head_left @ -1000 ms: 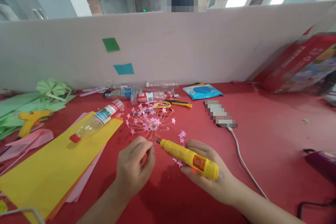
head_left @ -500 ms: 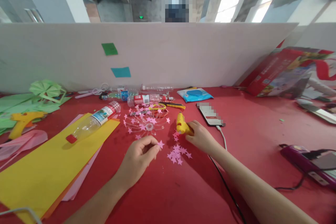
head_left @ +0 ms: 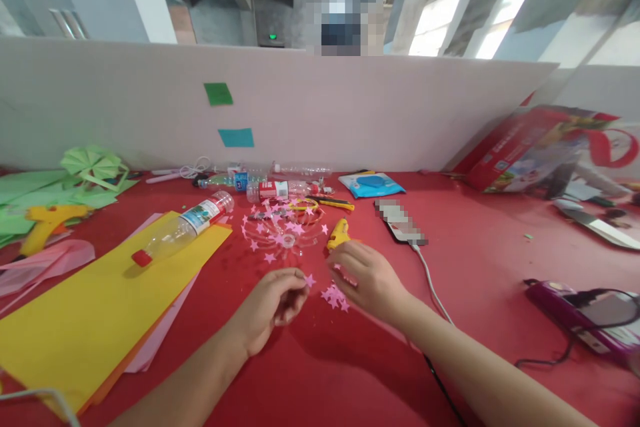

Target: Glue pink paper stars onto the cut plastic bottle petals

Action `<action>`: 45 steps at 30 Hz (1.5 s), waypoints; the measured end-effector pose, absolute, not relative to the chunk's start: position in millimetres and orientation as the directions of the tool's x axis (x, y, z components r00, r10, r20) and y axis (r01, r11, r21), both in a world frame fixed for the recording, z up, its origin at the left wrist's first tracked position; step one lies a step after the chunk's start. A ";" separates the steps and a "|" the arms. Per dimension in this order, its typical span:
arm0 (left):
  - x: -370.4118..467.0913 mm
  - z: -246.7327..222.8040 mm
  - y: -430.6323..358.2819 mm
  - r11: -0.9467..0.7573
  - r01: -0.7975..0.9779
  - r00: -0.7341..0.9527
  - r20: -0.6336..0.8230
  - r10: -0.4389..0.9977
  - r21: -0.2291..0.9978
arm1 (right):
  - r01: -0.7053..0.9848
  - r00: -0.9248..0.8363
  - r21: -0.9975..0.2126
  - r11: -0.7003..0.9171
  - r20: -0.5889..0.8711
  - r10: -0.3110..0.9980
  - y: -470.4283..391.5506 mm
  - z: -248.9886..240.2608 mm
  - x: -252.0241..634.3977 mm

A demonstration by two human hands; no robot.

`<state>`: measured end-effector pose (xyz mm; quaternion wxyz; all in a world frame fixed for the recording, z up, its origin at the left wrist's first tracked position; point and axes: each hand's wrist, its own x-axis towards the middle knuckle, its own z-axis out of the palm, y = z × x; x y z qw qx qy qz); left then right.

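My left hand [head_left: 277, 303] pinches a small pink paper star [head_left: 309, 280] between thumb and fingertips, just above the red table. My right hand [head_left: 370, 277] holds nothing that I can see; its fingers are loosely curved and apart, over a pile of pink stars [head_left: 334, 297]. Right behind it lies a yellow glue gun [head_left: 339, 235], partly covered by the hand. Beyond my left hand is a clear plastic piece cut into curved strips [head_left: 289, 241], with pink stars on many of the strips.
A clear bottle [head_left: 173, 240] lies on yellow paper [head_left: 115, 300] at the left. Along the back are more bottles [head_left: 273, 191], a box cutter [head_left: 335, 203] and a blue wipes pack [head_left: 373, 185]. A phone [head_left: 400, 221] and a purple power strip [head_left: 575, 313] with cords lie right.
My right hand has let go of the glue gun and moved left and nearer, over the star pile. The glue gun now rests on the table. My left hand still holds its star.
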<state>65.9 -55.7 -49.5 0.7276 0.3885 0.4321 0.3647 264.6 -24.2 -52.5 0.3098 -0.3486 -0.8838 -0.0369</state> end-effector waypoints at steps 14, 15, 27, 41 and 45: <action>62.6 -44.8 -56.4 0.472 -0.241 0.407 -0.353 0.842 0.848 | 0.426 -0.670 -0.040 0.904 0.657 0.345 -41.5 -37.2 242.0; 60.7 -42.1 -56.3 0.396 -0.174 0.341 -0.322 0.883 0.902 | 0.432 -0.657 -0.048 0.901 0.668 0.350 -40.5 -35.6 241.4; 44.7 -46.1 -47.8 -0.431 0.889 0.220 0.680 0.700 0.156 | 0.507 -0.617 -0.114 0.854 0.644 0.452 -19.0 -40.9 227.2; 46.3 -53.4 -43.0 -0.460 0.847 0.191 0.656 0.731 0.266 | 0.462 -0.606 -0.233 0.856 0.622 0.497 -11.6 -54.2 214.3; 47.0 -53.9 -42.7 -0.449 0.840 0.170 0.638 0.751 0.305 | 0.447 -0.602 -0.217 0.868 0.645 0.471 -10.2 -56.1 214.8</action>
